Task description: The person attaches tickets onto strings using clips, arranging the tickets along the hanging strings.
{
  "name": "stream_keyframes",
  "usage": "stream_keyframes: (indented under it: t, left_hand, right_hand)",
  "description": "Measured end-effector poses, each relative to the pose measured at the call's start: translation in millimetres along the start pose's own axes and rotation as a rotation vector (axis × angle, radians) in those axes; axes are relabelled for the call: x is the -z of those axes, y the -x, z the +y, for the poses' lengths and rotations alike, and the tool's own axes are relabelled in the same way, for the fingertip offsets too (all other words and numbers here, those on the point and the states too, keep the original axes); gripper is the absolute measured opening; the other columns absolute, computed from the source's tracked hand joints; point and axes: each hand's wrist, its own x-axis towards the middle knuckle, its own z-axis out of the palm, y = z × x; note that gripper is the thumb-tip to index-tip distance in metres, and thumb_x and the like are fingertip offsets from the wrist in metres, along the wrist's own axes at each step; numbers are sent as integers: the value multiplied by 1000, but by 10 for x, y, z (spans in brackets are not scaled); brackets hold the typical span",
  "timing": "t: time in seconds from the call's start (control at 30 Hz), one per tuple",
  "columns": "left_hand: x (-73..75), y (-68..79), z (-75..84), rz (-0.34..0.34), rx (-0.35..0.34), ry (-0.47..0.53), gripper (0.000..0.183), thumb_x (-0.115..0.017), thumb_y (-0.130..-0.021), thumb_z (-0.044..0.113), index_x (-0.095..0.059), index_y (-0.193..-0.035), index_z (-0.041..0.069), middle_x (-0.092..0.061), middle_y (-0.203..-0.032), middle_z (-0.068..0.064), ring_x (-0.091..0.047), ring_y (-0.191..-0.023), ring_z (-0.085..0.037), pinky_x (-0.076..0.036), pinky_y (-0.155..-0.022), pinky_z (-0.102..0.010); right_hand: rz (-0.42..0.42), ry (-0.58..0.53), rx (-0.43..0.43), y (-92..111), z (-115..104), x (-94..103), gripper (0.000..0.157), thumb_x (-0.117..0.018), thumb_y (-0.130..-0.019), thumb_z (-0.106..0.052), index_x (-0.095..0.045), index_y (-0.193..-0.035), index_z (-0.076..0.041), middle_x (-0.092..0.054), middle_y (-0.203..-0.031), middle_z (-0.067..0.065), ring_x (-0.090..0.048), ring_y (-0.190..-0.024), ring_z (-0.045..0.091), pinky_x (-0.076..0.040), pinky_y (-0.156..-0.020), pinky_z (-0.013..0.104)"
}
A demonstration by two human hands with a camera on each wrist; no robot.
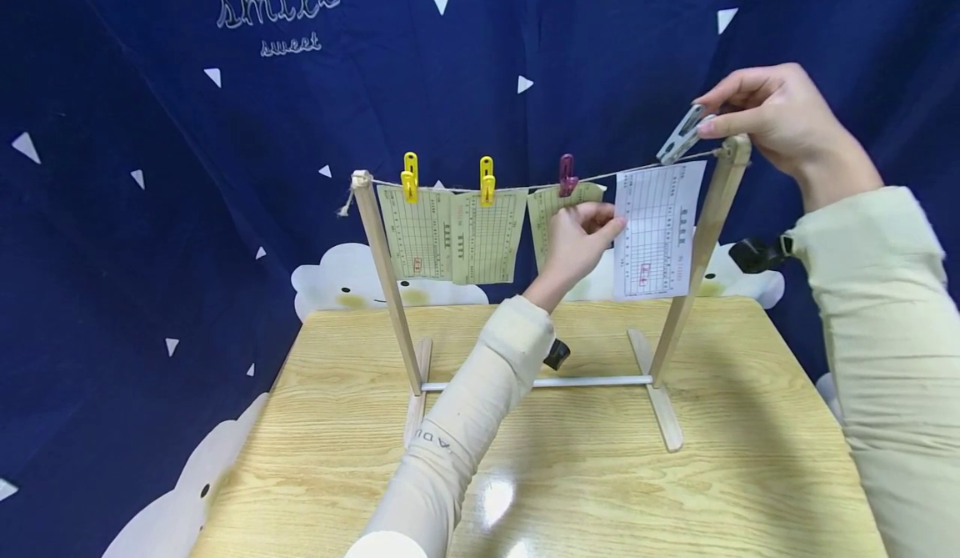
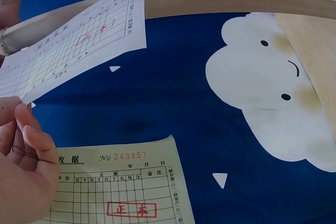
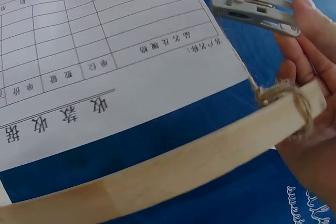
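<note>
A white receipt sheet (image 1: 658,233) hangs at the right end of the twine line (image 1: 622,172). My left hand (image 1: 577,241) pinches its left edge between thumb and forefinger, as the left wrist view also shows. My right hand (image 1: 772,124) holds a grey clothespin (image 3: 254,9) by its handle end. The clothespin's other end is close to the twine and the sheet's top edge; whether it touches them I cannot tell. Left of the white sheet hangs a yellowish receipt (image 1: 543,224) under a purple clothespin (image 1: 567,176), partly hidden by my left hand.
Two more yellowish receipts (image 1: 420,245) hang from yellow clothespins (image 1: 487,181) further left. Wooden posts (image 1: 705,249) hold the twine, joined low down by a white bar (image 1: 592,382). The rack stands on a wood-grain table (image 1: 337,458) before a dark blue curtain (image 1: 187,208).
</note>
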Motion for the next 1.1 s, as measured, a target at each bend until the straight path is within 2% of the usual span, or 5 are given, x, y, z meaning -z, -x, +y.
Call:
stream_keyframes:
  t: [0.17, 0.33, 0.6, 0.93, 1.1]
  left_hand:
    - [-8, 0, -1, 5, 1, -8, 12, -66, -81, 6, -67, -87, -6, -63, -71, -10, -46, -55, -2, -38, -51, -14]
    - [-18, -3, -2, 12, -9, -20, 11, -67, -81, 5, -67, -86, -5, -63, -70, -9, -46, -55, -1, -39, -51, -14]
    - [-11, 4, 2, 12, -12, -15, 11, -67, -80, 4, -67, -86, -5, -63, -70, -11, -46, -55, 0, -39, -50, -14]
    - [-19, 7, -1, 4, -4, 1, 12, -66, -81, 4, -67, -87, -6, -64, -72, -11, -47, -56, -1, -41, -51, -15]
    - [-22, 10, -5, 4, 3, 5, 11, -66, -81, 4, -67, -87, -6, -63, -71, -11, -48, -55, -1, -42, -51, -15]
  right_hand:
    - [5, 102, -15, -32, -23, -7, 15, -66, -68, 21, -69, -75, 8, -65, -71, 6, -55, -62, 14, -48, -56, 16]
    - [-3, 294, -44, -60, -79, -35, 10, -69, -70, 14, -69, -76, 7, -65, -73, 2, -52, -69, 16, -46, -61, 14]
    - [-39, 586, -87, -98, -130, -154, 8, -73, -71, 5, -71, -78, 4, -57, -77, -1, -42, -75, 17, -35, -59, 20]
    - [-92, 766, -151, -107, -115, -201, 18, -79, -68, -5, -72, -83, 1, -57, -81, -6, -39, -74, 18, -30, -59, 26]
    - [-120, 804, -188, -97, -101, -179, 24, -79, -69, -11, -71, -89, -1, -59, -84, -9, -40, -73, 18, -31, -57, 25]
